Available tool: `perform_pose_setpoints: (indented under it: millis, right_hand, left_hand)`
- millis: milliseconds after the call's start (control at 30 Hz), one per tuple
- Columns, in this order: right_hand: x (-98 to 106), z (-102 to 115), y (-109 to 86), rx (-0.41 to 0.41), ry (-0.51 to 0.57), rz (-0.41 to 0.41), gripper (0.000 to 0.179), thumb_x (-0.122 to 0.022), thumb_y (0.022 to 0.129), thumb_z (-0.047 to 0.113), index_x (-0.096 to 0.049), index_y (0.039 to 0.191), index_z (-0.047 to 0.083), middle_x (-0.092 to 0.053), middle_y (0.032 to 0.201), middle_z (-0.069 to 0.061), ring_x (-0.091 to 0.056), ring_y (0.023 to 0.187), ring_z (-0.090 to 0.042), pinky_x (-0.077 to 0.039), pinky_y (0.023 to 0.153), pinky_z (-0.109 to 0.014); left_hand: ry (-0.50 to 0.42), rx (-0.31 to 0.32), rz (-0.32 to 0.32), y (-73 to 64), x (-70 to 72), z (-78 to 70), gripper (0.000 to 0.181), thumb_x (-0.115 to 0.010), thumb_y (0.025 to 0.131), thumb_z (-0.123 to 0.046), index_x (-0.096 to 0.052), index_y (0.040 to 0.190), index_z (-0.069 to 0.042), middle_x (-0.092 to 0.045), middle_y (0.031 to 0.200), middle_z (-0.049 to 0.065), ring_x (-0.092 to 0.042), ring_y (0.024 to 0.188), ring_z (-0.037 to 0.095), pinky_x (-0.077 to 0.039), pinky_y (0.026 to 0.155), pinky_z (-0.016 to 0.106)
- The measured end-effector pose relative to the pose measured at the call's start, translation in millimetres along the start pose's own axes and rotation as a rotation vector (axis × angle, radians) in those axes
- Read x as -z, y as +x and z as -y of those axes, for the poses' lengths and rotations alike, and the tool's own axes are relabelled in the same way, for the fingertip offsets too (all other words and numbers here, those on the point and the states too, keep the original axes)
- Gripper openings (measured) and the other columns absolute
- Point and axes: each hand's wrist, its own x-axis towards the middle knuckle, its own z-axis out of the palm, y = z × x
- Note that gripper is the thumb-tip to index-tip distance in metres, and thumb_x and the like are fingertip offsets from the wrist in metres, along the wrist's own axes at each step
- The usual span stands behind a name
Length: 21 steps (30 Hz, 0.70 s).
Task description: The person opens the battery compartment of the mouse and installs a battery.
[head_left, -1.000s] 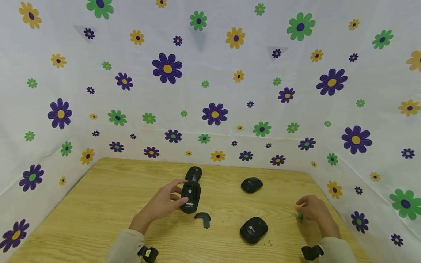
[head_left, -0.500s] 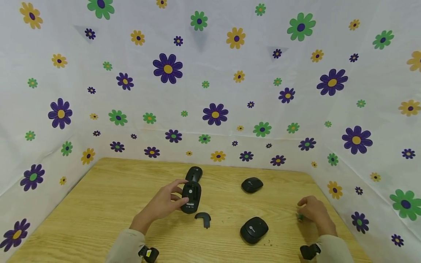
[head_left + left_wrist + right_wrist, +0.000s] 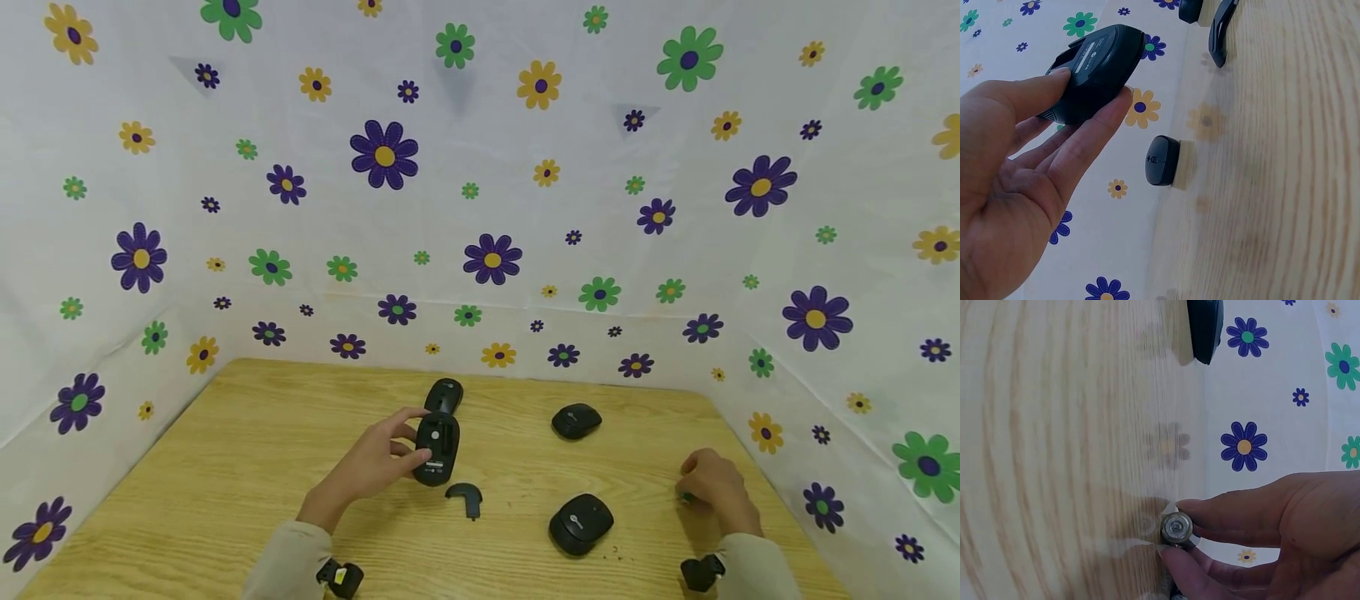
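Observation:
My left hand [image 3: 378, 454] holds a black computer mouse [image 3: 437, 450] with its underside facing me, thumb on the bottom and fingers round the edge. The battery slot in its base is uncovered. A dark curved battery cover [image 3: 466, 498] lies on the table just below it. At the right side, my right hand [image 3: 712, 482] is low over the tabletop. In the right wrist view, its thumb and fingertips pinch a small battery [image 3: 1177, 527], whose round metal end faces the camera. From the head view only a bit of green shows under the fingers.
Behind the held mouse lies another black mouse [image 3: 445, 395]. Two more stand to the right, one farther back [image 3: 576, 422] and one nearer [image 3: 581, 525], with small dark crumbs beside it. White flowered cloth [image 3: 480, 208] walls the wooden table [image 3: 262, 433] at the back and sides.
The right hand has turned slightly at the wrist, and less of the green shows beneath it. The left hand keeps the mouse in the same place.

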Motion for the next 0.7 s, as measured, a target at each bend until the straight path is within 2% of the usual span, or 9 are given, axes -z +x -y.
perform_pose_setpoints:
  millis: [233, 467, 700]
  right_hand:
    - [-1, 3, -1.9, -0.034, 0.074, -0.003, 0.021, -0.073, 0.081, 0.006, -0.069, 0.095, -0.009, -0.068, 0.09, -0.025, -0.067, 0.072, -0.027, -0.06, 0.06, -0.035]
    - [-1, 6, -4.8, -0.017, 0.077, -0.016, 0.019, -0.074, 0.08, 0.004, -0.069, 0.092, -0.01, -0.069, 0.088, -0.026, -0.068, 0.067, -0.022, -0.062, 0.064, -0.041]
    - [2, 15, -3.5, 0.015, 0.132, -0.015, 0.029, -0.073, 0.082, 0.001, -0.068, 0.104, -0.016, -0.07, 0.095, -0.03, -0.069, 0.065, -0.017, -0.063, 0.062, -0.035]
  left_hand:
    - [0.004, -0.008, 0.0, 0.2, 0.1, 0.7, 0.057, -0.071, 0.099, -0.016, -0.046, 0.151, -0.017, -0.066, 0.122, 0.019, -0.075, 0.105, 0.031, -0.067, 0.074, 0.031]
    - [0.005, -0.016, -0.001, 0.8, -0.1, 2.2, 0.058, -0.071, 0.099, -0.017, -0.046, 0.151, -0.017, -0.066, 0.122, 0.02, -0.075, 0.105, 0.032, -0.067, 0.075, 0.033]
    - [0.001, -0.023, 0.009, 1.6, -0.6, 2.6, 0.058, -0.07, 0.099, -0.015, -0.045, 0.152, -0.016, -0.066, 0.121, 0.021, -0.075, 0.104, 0.032, -0.067, 0.074, 0.032]
